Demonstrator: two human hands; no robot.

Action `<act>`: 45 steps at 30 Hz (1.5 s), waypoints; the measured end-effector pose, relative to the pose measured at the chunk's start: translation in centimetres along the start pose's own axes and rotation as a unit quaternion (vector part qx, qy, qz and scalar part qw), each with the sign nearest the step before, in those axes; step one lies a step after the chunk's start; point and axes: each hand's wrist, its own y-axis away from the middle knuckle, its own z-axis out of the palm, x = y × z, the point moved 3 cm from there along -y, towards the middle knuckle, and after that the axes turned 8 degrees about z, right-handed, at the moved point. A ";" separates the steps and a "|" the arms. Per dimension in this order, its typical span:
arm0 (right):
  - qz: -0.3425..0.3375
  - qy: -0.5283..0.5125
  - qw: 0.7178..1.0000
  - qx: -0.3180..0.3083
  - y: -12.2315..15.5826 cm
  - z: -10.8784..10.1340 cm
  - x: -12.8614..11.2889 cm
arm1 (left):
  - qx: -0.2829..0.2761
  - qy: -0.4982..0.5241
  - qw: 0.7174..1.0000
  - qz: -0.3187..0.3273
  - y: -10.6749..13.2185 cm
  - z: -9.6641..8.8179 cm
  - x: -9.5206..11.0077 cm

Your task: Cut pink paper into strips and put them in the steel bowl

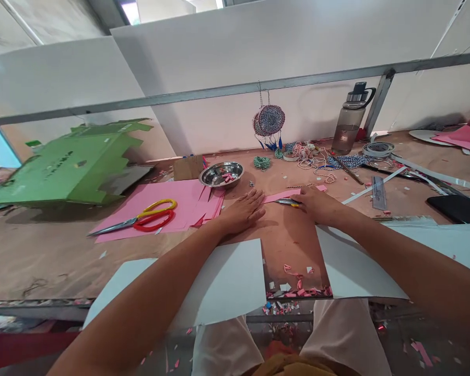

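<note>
My left hand (246,211) lies flat on the brown tabletop, fingers stretched out, its fingertips at the left end of a pink paper strip (279,196). My right hand (316,203) is closed over the right part of that strip. A small cutter knife (286,202) with a yellow part lies along the strip's near side, its right end at my right fingers; whether they grip it too is hidden. Left of my hands, scissors (155,215) with yellow and red handles rest on pink paper sheets (129,201). Beyond my left hand stands a metal bowl (221,175) holding pink bits.
White boards (231,282) lie under both forearms. A green carton (68,167) stands at the left. Toward the back right are a water bottle (350,122), tangled cord (307,154), tape rolls (378,150), a clear ruler (378,193) and a black phone (456,210). Round ornaments (271,120) hang behind.
</note>
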 end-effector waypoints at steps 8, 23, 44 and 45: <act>-0.007 -0.009 1.000 -0.001 -0.1 -0.3 -0.9 | 0.013 0.006 1.000 0.008 -0.1 0.1 -0.3; -0.019 -0.016 1.000 0.000 -0.3 -0.3 -2.6 | 0.014 0.022 1.000 0.001 -0.1 0.0 0.0; -0.008 -0.005 1.000 0.003 -0.7 -0.6 -5.2 | 0.031 0.067 0.997 0.027 3.7 -0.9 -2.9; -0.011 0.000 1.000 0.004 -0.8 -0.5 -5.0 | 0.019 0.062 0.998 0.017 3.9 -1.0 -2.7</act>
